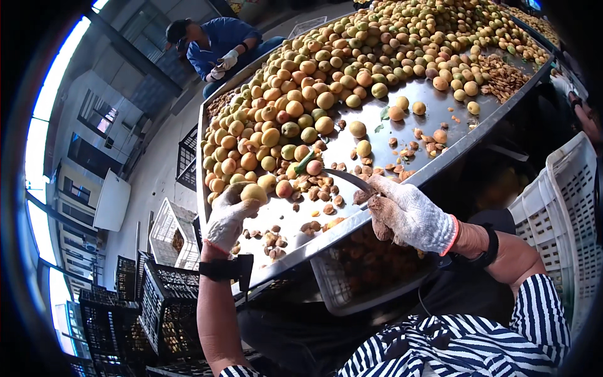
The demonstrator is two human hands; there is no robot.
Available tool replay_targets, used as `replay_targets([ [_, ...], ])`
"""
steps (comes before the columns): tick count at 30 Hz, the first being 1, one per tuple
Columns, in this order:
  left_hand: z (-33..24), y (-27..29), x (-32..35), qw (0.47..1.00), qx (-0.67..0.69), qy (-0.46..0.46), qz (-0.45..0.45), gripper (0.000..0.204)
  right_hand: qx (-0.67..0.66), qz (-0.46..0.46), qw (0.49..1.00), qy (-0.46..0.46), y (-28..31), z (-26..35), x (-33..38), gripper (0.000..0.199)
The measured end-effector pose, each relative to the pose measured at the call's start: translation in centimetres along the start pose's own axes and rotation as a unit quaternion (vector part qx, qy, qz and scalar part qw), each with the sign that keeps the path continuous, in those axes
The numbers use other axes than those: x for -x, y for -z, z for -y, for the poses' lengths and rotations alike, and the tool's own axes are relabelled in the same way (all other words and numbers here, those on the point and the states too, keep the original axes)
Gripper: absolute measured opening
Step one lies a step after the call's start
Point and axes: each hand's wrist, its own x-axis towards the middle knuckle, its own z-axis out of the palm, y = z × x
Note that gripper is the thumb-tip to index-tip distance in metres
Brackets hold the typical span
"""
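Note:
My left hand (pixel 227 220), in a white knit glove, is closed on a yellow apricot (pixel 254 193) at the near left edge of the heap. My gloved right hand (pixel 411 213), its fingertips stained brown, grips a knife with a curved blade (pixel 349 178) pointing left over the metal table (pixel 301 242). The handle is hidden in the fist. Between the hands lie loose brown pits (pixel 321 191) and a green leaf (pixel 305 161). Whole apricots (pixel 301 88) are piled high beyond both hands.
A raised metal rim (pixel 440 164) runs along the table's near side. Below it stands a crate (pixel 339 295) of split fruit. White crates (pixel 553 207) are at the right, black crates (pixel 164 308) at the left. Across the table sits a person in blue (pixel 220 41).

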Motion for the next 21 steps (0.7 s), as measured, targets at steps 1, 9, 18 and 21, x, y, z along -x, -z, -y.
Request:
replay_targets([
  [1, -0.5, -1.2, 0.8, 0.997, 0.064, -0.042, 0.01, 0.047, 0.01, -0.01, 0.999, 0.029, -0.3, -0.4, 0.1, 0.028],
  [9, 1.4, -11.1, 4.8, 0.887, 0.44, -0.126, 0.05, 0.062, 0.176, -0.058, 0.955, 0.23, -2.5, -0.7, 0.4, 0.033],
  [18, 2.5, -13.3, 3.9, 0.888, 0.44, -0.109, 0.084, 0.057, 0.285, -0.079, 0.927, 0.23, -2.7, -1.0, 0.0, 0.029],
  [21, 1.8, -13.4, 3.4, 0.866, 0.478, -0.106, 0.101, 0.055, 0.298, -0.11, 0.929, 0.19, -2.5, -1.7, -0.4, 0.027],
])
